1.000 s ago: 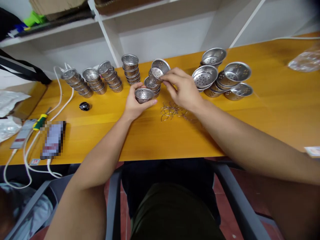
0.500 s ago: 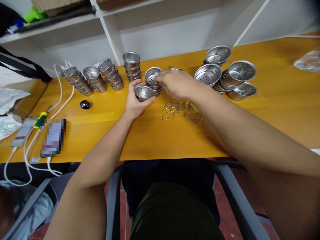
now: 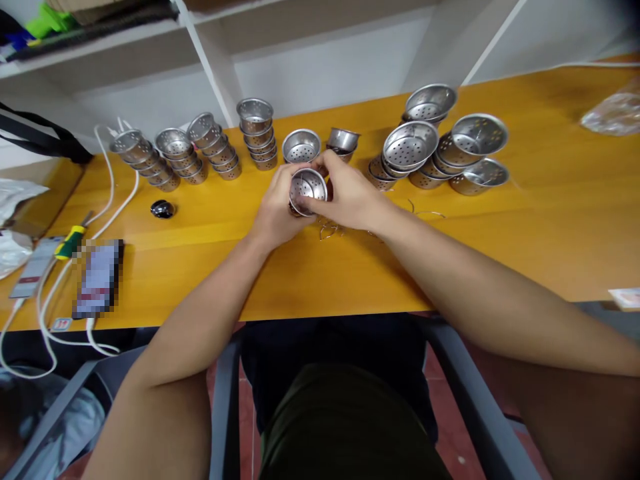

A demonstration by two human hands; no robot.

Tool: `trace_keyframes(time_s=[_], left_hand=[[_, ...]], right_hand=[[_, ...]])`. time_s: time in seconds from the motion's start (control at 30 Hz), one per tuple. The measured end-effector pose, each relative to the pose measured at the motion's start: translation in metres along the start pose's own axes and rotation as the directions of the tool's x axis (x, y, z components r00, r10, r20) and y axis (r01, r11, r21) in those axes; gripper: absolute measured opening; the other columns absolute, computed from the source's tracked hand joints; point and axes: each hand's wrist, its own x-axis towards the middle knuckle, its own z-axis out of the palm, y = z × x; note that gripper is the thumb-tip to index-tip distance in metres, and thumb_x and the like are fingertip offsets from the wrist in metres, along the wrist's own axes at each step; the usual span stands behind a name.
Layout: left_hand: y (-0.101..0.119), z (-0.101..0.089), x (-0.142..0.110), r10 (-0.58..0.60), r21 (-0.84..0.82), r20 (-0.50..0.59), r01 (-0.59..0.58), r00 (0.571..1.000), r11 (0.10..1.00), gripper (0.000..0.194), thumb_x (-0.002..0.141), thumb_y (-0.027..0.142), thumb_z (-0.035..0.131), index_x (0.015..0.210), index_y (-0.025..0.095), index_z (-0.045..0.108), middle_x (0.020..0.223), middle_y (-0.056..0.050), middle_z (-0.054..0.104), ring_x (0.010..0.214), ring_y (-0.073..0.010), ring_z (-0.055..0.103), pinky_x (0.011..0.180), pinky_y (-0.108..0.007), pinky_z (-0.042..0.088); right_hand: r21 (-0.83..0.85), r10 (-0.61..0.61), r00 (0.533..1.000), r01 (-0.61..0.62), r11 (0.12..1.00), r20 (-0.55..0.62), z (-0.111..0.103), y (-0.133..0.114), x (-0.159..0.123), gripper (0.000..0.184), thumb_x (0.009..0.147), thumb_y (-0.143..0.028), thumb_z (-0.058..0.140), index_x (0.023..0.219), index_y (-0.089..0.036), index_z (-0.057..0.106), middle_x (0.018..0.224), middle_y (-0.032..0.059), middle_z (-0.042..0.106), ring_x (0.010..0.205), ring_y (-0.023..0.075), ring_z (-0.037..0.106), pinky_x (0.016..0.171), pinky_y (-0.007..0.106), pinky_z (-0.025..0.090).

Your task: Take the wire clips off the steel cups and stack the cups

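Holds a round silver perforated metal cup (image 3: 309, 185) low over the orange-brown wooden table (image 3: 350, 280), opening upward and tipped towards the camera, long axis near upright. Curls the left hand (image 3: 279, 208) around its side; pinches its rim with the right hand (image 3: 353, 195), thumb inside. Beyond, shows silver perforated cups (image 3: 257, 137) nested in stacks.

White shelving (image 3: 210, 67) behind a wooden tabletop (image 3: 200, 267) (reddish floor (image 3: 453, 427) below).
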Motion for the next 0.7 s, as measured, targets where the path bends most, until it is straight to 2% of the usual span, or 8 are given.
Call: trace_keyframes(time_s=[0.1, 0.23, 0.33, 0.4, 0.57, 0.7], left_hand=[[-0.004, 0.004, -0.006, -0.021, -0.005, 0.037, 0.021, 0.999, 1.0, 0.095, 0.103, 0.065, 0.106, 0.176, 0.034, 0.053, 0.169, -0.014, 0.074, 0.159, -0.041, 0.077, 0.14, -0.064, 0.066], [-0.013, 0.01, -0.012, -0.095, -0.039, 0.079, 0.098, 0.992, 0.994, 0.11, 0.1, 0.06, 0.109, 0.184, 0.034, 0.043, 0.177, -0.016, 0.071, 0.163, -0.0419, 0.076, 0.142, -0.064, 0.064], [-0.011, 0.012, -0.012, -0.143, -0.073, 0.1, 0.15, 0.985, 0.986, 0.11, 0.096, 0.057, 0.113, 0.182, 0.035, 0.048, 0.176, -0.015, 0.072, 0.162, -0.0424, 0.077, 0.141, -0.064, 0.065], [-0.009, 0.013, -0.011, -0.16, -0.09, 0.086, 0.167, 0.983, 0.982, 0.111, 0.091, 0.055, 0.117, 0.18, 0.036, 0.053, 0.176, -0.015, 0.073, 0.163, -0.044, 0.076, 0.143, -0.066, 0.064], [-0.007, 0.013, -0.01, -0.199, -0.087, 0.049, 0.203, 0.979, 0.975, 0.115, 0.084, 0.049, 0.121, 0.178, 0.036, 0.055, 0.174, -0.014, 0.073, 0.166, -0.0463, 0.074, 0.147, -0.069, 0.06], [-0.002, 0.011, -0.009, -0.231, -0.054, 0.059, 0.234, 0.971, 0.971, 0.112, 0.084, 0.04, 0.118, 0.177, 0.032, 0.055, 0.175, -0.016, 0.074, 0.165, -0.0451, 0.075, 0.144, -0.065, 0.064]], right_hand=[[0.002, 0.028, 0.999, -0.028, 1.0, -0.03, 0.001, 0.002, 0.0, 0.052, 0.102, -0.028, 0.092, 0.149, -0.028, 0.07, 0.132, 0.0115, 0.08, 0.123, 0.0391, 0.08, 0.115, 0.065, 0.07], [-0.041, -0.026, 0.995, 0.022, 0.999, -0.1, -0.004, -0.002, -0.003, 0.045, 0.105, -0.029, 0.088, 0.148, -0.03, 0.074, 0.133, 0.0121, 0.079, 0.122, 0.0374, 0.079, 0.115, 0.061, 0.069], [-0.073, -0.052, 0.996, 0.047, 0.996, -0.071, -0.002, -0.006, -0.005, 0.031, 0.114, -0.033, 0.08, 0.145, -0.031, 0.078, 0.116, 0.0094, 0.081, 0.108, 0.0342, 0.077, 0.107, 0.055, 0.069], [-0.083, -0.041, 0.997, 0.035, 0.996, -0.069, 0.001, -0.006, -0.005, 0.031, 0.119, -0.037, 0.073, 0.149, -0.031, 0.079, 0.108, 0.0079, 0.081, 0.101, 0.0328, 0.076, 0.102, 0.052, 0.068], [-0.131, -0.047, 0.992, 0.031, 0.991, -0.118, 0.007, -0.006, -0.004, 0.033, 0.126, -0.043, 0.061, 0.148, -0.029, 0.083, 0.114, 0.0119, 0.085, 0.107, 0.0348, 0.078, 0.104, 0.051, 0.066], [-0.104, -0.045, 0.986, 0.028, 0.994, -0.161, 0.009, -0.003, -0.002, 0.032, 0.125, -0.043, 0.06, 0.141, -0.029, 0.085, 0.111, 0.0113, 0.085, 0.105, 0.0343, 0.078, 0.103, 0.052, 0.066]])
